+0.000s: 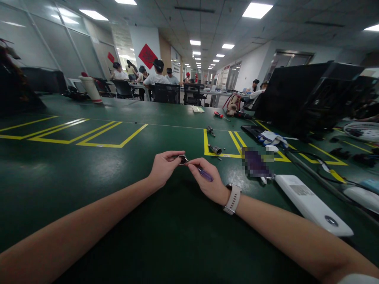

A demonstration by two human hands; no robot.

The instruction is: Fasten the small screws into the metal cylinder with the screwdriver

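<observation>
Over the green table my left hand (164, 167) is closed on a small round metal part (182, 159), dark inside, whose exact kind I cannot make out. My right hand (211, 183), with a pale watch on its wrist, grips a small screwdriver (205, 174) with a translucent purple handle. The screwdriver's tip points left and meets the round part; whether it sits inside is too small to tell. Just beyond my right hand, inside a yellow taped outline, lie a metal cylindrical piece with a shaft (215, 149) and a similar piece (210, 130). Tiny parts (219, 158) lie beside them.
A red-handled screwdriver (219, 114) lies farther back. To the right are a pixelated dark phone-like object (257, 162), a white power bank (310, 203), gloves (271, 139), cables and a black monitor (304, 88). A pale cup (91, 89) stands back left. Several people sit at far desks.
</observation>
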